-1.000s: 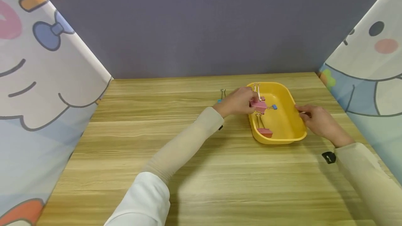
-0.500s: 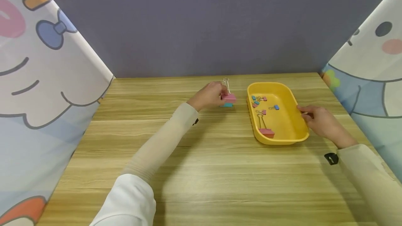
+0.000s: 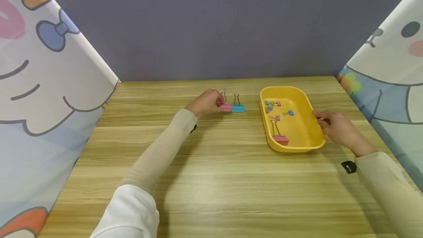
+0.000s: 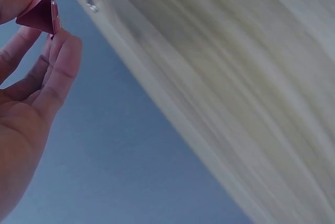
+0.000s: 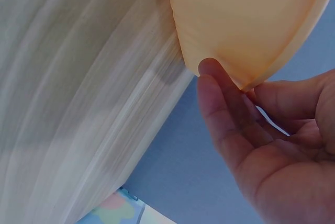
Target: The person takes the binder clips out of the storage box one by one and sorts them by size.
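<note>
My left hand pinches a large pink binder clip at the back of the table. The left wrist view shows the thumb on one side of the pink binder clip and fingertips on the other. Right beside it a large teal binder clip stands with its wire handles up. My right hand grips the right rim of a yellow tray; in the right wrist view thumb and fingers meet at the edge of the tray. Inside lie a large red-pink binder clip and several small ones.
A small blue binder clip lies apart in the tray's middle; small pink and teal ones cluster along its left side. The wooden table ends at a grey panel behind, with printed cloth at both sides.
My left hand has carried the large pink binder clip out of the tray leftward, past the teal clip, and lowered it at that clip's left side. My right hand stays on the tray.
</note>
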A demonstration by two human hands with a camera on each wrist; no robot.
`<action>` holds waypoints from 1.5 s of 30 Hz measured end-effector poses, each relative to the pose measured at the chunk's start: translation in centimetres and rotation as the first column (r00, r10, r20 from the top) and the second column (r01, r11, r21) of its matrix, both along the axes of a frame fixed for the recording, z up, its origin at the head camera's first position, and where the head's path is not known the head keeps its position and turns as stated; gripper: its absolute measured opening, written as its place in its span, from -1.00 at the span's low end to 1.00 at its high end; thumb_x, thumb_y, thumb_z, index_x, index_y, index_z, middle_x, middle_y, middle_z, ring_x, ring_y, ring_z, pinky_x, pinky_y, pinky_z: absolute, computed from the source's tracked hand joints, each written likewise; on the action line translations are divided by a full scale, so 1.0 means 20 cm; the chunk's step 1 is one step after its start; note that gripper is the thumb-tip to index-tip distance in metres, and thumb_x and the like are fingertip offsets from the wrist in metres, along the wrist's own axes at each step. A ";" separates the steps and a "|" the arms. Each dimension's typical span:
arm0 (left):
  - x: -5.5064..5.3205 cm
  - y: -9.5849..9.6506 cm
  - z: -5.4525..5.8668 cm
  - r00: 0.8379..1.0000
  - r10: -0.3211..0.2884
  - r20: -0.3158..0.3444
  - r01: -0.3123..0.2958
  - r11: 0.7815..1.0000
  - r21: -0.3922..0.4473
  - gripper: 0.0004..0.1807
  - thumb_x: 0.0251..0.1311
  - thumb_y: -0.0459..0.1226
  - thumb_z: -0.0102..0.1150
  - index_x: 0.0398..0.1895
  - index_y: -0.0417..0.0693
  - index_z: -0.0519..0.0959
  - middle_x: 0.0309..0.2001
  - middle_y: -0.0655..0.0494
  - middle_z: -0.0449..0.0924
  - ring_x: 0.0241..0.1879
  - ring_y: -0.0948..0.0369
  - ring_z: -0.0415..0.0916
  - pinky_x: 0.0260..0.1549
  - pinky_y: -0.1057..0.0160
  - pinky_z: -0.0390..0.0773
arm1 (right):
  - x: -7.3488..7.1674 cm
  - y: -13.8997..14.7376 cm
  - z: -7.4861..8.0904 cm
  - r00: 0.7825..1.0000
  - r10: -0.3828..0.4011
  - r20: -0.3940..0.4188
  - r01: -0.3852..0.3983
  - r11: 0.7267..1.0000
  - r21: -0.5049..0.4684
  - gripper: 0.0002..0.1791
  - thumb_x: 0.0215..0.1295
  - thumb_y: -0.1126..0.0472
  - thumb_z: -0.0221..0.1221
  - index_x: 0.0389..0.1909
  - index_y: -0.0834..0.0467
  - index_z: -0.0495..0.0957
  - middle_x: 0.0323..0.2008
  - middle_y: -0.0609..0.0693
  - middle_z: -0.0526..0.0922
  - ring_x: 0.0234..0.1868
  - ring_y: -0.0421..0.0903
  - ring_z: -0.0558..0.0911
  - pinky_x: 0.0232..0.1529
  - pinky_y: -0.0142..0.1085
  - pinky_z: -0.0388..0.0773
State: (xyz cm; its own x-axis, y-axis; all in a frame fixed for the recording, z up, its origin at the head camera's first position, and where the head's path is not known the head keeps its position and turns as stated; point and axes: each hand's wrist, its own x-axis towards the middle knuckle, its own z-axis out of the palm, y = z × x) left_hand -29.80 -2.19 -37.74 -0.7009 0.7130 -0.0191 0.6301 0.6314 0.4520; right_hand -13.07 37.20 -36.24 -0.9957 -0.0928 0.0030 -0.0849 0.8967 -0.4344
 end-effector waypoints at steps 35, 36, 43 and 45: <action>-0.06 0.04 -0.07 0.993 0.059 0.105 -0.046 0.991 -0.124 -0.80 0.18 -0.27 0.25 -0.13 -0.09 0.64 -0.20 0.10 0.58 -0.22 0.17 0.45 -0.16 0.20 0.46 | 0.00 -0.01 -0.01 0.998 0.023 -0.067 -0.023 1.000 -0.001 -0.63 0.29 0.47 0.04 0.11 0.50 0.41 -0.02 0.50 0.47 -0.30 0.13 0.54 -0.47 -0.28 0.44; -0.06 0.04 -0.07 0.993 0.058 0.106 -0.045 0.992 -0.122 -0.80 0.18 -0.27 0.25 -0.13 -0.08 0.64 -0.21 0.11 0.58 -0.23 0.18 0.45 -0.17 0.20 0.46 | 0.00 -0.01 -0.01 0.998 0.022 -0.065 -0.022 1.000 -0.002 -0.63 0.29 0.47 0.04 0.11 0.50 0.41 -0.02 0.50 0.47 -0.30 0.13 0.54 -0.47 -0.28 0.44; -0.07 0.04 -0.07 0.993 0.048 0.106 -0.038 0.995 -0.095 -0.87 0.23 -0.25 0.18 -0.19 -0.03 0.64 -0.14 0.14 0.56 -0.16 0.21 0.45 -0.14 0.20 0.45 | 0.00 0.00 -0.02 0.999 0.012 -0.051 -0.011 1.000 0.005 -0.63 0.31 0.45 0.04 0.12 0.49 0.40 -0.01 0.50 0.46 -0.28 0.14 0.54 -0.46 -0.26 0.45; -0.07 0.04 -0.06 0.995 0.035 0.093 -0.029 0.997 -0.070 -0.86 0.24 -0.25 0.16 -0.18 -0.05 0.64 -0.10 0.13 0.56 -0.16 0.22 0.45 -0.16 0.21 0.47 | 0.00 0.00 -0.02 0.999 0.009 -0.047 -0.008 1.000 0.007 -0.62 0.31 0.45 0.04 0.13 0.48 0.40 0.00 0.49 0.46 -0.28 0.14 0.54 -0.46 -0.26 0.45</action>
